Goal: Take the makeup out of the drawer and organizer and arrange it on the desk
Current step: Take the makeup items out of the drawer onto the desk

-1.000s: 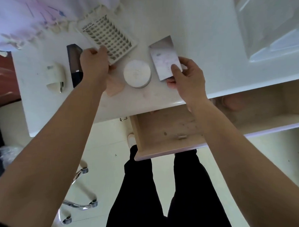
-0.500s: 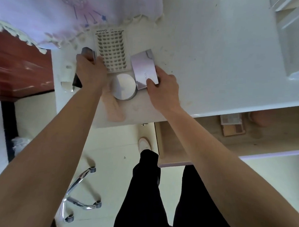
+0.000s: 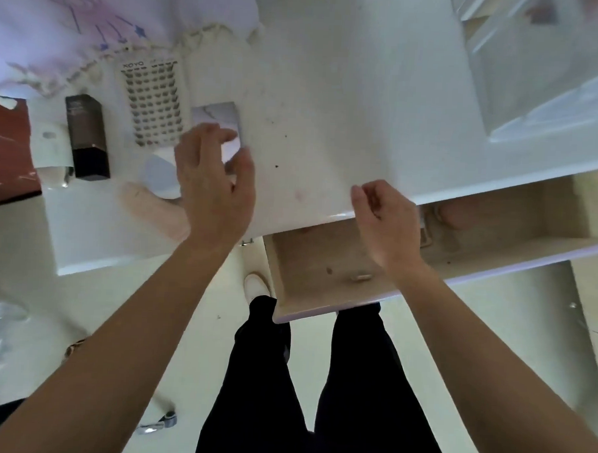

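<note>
White desk [image 3: 331, 90] carries a lash tray [image 3: 153, 107] and palette [image 3: 220, 116] near its left edge. Left hand [image 3: 213, 185] spreads empty over the palette; right hand [image 3: 387, 220] hovers loosely curled, empty, at the front edge.

Counter [image 3: 331, 90] white w/ a few dark specks. Lash tray [image 3: 153, 107] white, rows of dark lashes, black lettering at top. Box [image 3: 87, 135] dk brown, black at near end. Palette [image 3: 220, 115] pale grey, marbled. Compact [image 3: 159, 177] white. Puff [image 3: 154, 208] pale pink. Drawer [image 3: 323, 261] light wood inside, lilac front edge. Cloth [image 3: 77, 18] white-lilac w/ pink & blue drawing, cream fringe. Trousers [image 3: 352, 382] black; shoe [image 3: 255, 286] white.
</note>
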### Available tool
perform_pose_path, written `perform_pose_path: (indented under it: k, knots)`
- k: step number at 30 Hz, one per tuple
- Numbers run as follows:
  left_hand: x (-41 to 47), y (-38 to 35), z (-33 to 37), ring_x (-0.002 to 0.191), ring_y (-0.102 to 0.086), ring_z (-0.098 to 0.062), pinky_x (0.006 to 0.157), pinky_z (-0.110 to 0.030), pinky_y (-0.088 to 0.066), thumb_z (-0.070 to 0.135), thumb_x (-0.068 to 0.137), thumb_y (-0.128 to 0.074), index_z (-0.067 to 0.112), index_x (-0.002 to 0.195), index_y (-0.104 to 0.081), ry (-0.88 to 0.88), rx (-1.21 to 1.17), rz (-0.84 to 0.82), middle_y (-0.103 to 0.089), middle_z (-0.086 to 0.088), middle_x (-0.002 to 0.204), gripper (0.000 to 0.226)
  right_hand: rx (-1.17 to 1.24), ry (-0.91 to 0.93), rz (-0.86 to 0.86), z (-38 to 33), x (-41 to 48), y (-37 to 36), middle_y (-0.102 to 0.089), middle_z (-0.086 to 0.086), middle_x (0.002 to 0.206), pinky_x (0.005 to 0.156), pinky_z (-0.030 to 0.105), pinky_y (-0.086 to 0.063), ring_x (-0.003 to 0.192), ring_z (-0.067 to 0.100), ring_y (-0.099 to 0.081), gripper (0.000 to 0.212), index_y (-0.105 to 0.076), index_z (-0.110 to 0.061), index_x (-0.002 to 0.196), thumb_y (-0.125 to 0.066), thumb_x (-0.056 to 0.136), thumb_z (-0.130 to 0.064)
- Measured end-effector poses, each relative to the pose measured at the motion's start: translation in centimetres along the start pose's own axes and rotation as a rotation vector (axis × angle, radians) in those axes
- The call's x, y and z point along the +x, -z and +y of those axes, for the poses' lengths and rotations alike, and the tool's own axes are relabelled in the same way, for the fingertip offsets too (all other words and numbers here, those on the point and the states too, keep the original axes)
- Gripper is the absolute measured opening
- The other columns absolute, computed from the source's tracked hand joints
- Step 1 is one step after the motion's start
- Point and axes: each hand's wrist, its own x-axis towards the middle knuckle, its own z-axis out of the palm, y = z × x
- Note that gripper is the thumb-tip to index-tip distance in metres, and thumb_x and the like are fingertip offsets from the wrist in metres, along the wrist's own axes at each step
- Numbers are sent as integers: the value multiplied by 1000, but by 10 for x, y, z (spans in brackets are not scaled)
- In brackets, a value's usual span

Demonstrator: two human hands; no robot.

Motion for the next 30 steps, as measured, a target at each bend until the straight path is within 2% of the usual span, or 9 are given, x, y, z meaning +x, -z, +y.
perform_pose_path:
  k: [4, 7, 12, 14, 17, 19, 21, 25, 30]
  knots:
    - [-62, -33, 69, 91, -58, -27, 82, -32, -48, 11, 91, -61, 0, 96, -67, -253, -228, -230, -60, -14, 99, 14, -200, -176, -14, 80, -12, 43, -66, -8, 85, 78, 34, -49, 85, 20, -64, 19, -63, -24, 85, -52, 94, -36]
    - [-104, -62, 91, 83, -58, -25, 74, -36, -50, 12, 91, -60, 4, 90, -67, -406, -309, -554, -62, -7, 89, 10, -410, -267, -110, 127, -3, 57, -53, 13, 123, 94, 46, -45, 113, 39, -53, 40, -56, -15, 123, -56, 91, -40]
    - [-133, -120, 77, 128, -44, -32, 100, -47, -44, 32, 90, -58, 13, 140, -45, -205, 37, -1011, -44, -14, 141, 55, -426, -366, -166, 159, 42, 65, -13, 18, 158, 112, 61, -29, 144, 45, -16, 87, -28, -18, 145, -54, 82, -72]
    - [-125, -141, 78, 133, -35, -39, 108, -50, -35, 40, 91, -55, 15, 151, -27, -147, 202, -1020, -36, -18, 148, 71, -476, -355, -285, 172, 65, 64, -9, 17, 161, 116, 62, -20, 147, 46, -6, 95, -27, -18, 145, -48, 75, -78]
    - [-111, -170, 91, 130, -39, -42, 105, -50, -34, 46, 93, -50, 16, 155, -13, -197, 350, -983, -36, -20, 149, 78, -532, -221, -421, 183, 78, 64, -31, 18, 152, 118, 54, -16, 142, 44, -19, 78, -38, -13, 143, -48, 84, -63]
    - [-104, -190, 100, 128, -43, -41, 102, -47, -39, 44, 95, -47, 18, 157, -10, -288, 359, -976, -37, -21, 149, 76, -494, -155, -423, 187, 73, 65, -36, 21, 147, 114, 44, -24, 135, 42, -31, 56, -45, -9, 138, -56, 93, -41]
    - [-99, -209, 108, 128, -45, -41, 100, -46, -44, 39, 94, -51, 22, 157, -7, -394, 360, -1032, -33, -22, 152, 79, -475, -116, -420, 190, 64, 65, -36, 20, 144, 104, 41, -37, 125, 45, -41, 54, -46, -15, 139, -61, 90, -32]
    - [-93, -241, 110, 134, -41, -37, 99, -44, -47, 32, 82, -67, 33, 155, -8, -429, 390, -1194, -25, -10, 158, 94, -496, -98, -499, 201, 54, 64, -40, 17, 135, 88, 41, -45, 113, 44, -46, 47, -48, -20, 134, -56, 89, -22]
    - [-102, -232, 107, 134, -34, -39, 99, -45, -41, 36, 76, -70, 27, 152, -22, -467, 514, -1168, -24, -11, 155, 90, -526, -146, -460, 201, 55, 64, -42, 17, 129, 87, 42, -45, 117, 42, -43, 49, -46, -21, 135, -56, 88, -24]
